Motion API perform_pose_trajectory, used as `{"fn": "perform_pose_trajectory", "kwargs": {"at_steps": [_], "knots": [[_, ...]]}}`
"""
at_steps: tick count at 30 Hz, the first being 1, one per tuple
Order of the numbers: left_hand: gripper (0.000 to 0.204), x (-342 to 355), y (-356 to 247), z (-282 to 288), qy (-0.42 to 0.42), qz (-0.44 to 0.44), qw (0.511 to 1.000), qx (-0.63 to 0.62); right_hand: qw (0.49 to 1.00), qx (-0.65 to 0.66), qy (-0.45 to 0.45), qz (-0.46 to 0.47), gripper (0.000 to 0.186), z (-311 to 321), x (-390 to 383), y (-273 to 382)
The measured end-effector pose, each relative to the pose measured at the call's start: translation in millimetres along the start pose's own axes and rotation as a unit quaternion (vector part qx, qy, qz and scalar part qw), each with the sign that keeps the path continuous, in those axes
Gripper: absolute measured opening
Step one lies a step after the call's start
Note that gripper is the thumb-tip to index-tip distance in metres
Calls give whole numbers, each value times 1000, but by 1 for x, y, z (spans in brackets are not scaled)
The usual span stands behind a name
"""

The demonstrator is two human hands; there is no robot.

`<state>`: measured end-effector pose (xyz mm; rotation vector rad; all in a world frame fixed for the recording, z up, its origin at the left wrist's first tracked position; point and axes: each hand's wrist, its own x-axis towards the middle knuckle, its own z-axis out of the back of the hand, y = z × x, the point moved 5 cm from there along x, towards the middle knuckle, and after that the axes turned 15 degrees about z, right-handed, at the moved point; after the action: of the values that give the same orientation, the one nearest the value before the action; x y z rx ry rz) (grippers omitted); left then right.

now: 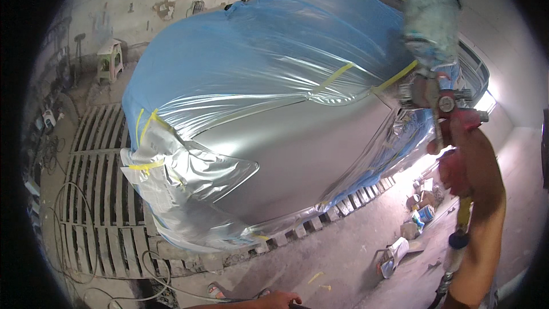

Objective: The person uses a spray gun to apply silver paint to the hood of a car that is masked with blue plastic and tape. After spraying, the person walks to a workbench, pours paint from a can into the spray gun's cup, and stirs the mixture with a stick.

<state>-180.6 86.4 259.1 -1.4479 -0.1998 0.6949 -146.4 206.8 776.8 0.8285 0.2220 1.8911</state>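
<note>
My right hand grips a spray gun with a red body, a small gauge and a metal cup on top, raised at the upper right; a hose fitting hangs below it. My left hand, at the bottom edge, is closed on a hose, partly out of frame. Before me stands a car wrapped in blue plastic sheeting and yellow tape, with a bare grey panel facing me and crumpled silvery-looking sheeting at its left corner.
Slatted floor grating lies left of the car, with loops of hose across it. A plastic stool stands by the back wall. Several cans, containers and other items sit on the floor along the right side, near a bright light.
</note>
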Motion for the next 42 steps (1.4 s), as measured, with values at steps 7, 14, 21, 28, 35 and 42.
{"fn": "perform_pose_trajectory", "kwargs": {"at_steps": [7,14,21,28,35,42], "knots": [[41,-39,11,7,-4,12,999,-46,991,-10,-120,-61,41,28,32,-37],[44,-38,-1,11,22,36,998,-45,998,45,-27,-38,37,-31,-13,10],[41,-14,81,-10,-73,40,993,-88,980,114,164,-7,42,-133,-48,91],[37,-23,92,-10,-110,79,988,-69,960,130,231,-87,39,-152,-54,83],[42,-16,90,-18,-80,84,993,-21,971,159,-114,-138,38,-44,-104,-32],[36,-41,140,5,-191,162,962,-111,967,190,-170,9,39,-36,-178,-136]]}}
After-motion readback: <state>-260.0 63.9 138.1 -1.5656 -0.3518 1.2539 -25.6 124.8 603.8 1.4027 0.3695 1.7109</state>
